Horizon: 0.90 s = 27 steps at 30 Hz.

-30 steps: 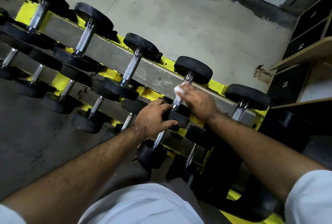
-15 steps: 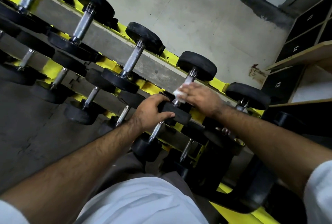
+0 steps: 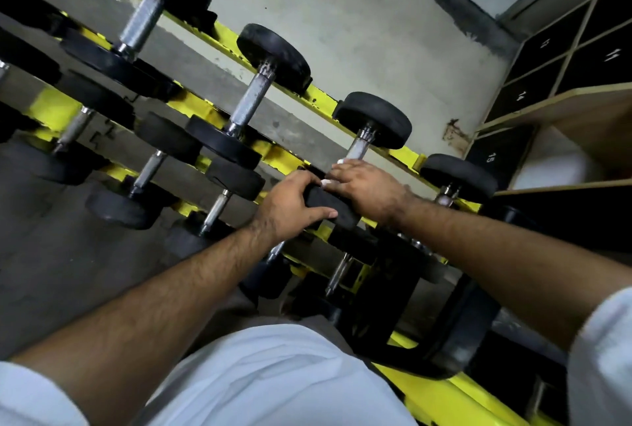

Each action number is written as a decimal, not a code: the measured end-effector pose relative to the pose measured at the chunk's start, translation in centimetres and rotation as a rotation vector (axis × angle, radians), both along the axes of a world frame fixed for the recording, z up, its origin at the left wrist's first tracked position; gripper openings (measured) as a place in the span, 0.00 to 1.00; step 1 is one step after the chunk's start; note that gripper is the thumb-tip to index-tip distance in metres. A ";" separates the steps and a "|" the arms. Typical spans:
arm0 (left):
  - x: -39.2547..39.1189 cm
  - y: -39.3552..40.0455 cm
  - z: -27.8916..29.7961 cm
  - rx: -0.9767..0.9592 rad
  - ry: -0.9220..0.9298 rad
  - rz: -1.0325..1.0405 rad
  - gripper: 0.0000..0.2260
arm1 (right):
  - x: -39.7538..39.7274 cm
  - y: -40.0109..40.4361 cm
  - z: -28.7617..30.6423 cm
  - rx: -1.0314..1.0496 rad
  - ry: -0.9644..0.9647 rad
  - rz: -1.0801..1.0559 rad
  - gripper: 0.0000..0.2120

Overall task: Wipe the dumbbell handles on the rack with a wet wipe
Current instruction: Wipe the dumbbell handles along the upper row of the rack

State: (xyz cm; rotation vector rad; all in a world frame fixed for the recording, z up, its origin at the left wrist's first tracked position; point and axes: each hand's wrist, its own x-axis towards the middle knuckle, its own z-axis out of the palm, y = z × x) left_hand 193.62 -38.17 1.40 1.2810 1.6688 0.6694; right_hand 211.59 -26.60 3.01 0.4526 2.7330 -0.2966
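On the yellow dumbbell rack (image 3: 405,153), a neighbouring dumbbell's knurled handle (image 3: 252,100) is lying bare at eleven o'clock from the hands. The left hand (image 3: 290,208) is gripping the near black end (image 3: 333,208) of the dumbbell being cleaned, thumb and fingers clamped around it. At its one o'clock, the right hand (image 3: 367,188) is closing over the steel handle (image 3: 359,148), pressing what is probably the wet wipe (image 3: 328,182) against it; only white slivers are showing. Numbered lockers (image 3: 523,97) are standing at two o'clock.
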 end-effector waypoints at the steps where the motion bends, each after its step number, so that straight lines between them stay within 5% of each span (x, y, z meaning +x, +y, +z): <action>1: 0.1 0.0 0.1 0.007 0.001 0.001 0.26 | -0.3 0.6 0.4 -0.007 -0.013 0.033 0.18; 5: 0.5 -0.1 0.4 -0.006 0.017 0.002 0.28 | -2.2 3.1 1.2 0.102 -0.157 -0.136 0.12; 9: 0.5 -0.2 0.5 -0.016 0.011 0.005 0.27 | -2.7 1.1 1.2 -0.025 -0.224 0.008 0.14; 13: 0.5 -0.1 0.7 -0.005 0.005 0.010 0.26 | -2.9 3.1 2.2 0.179 -0.251 -0.162 0.12; 17: 0.2 0.0 0.7 -0.015 0.010 -0.010 0.26 | -5.0 -0.4 2.0 0.221 -0.490 -0.200 0.23; 27: 0.2 0.0 0.5 -0.013 0.015 -0.029 0.26 | -4.2 0.4 3.4 0.249 -0.474 -0.322 0.34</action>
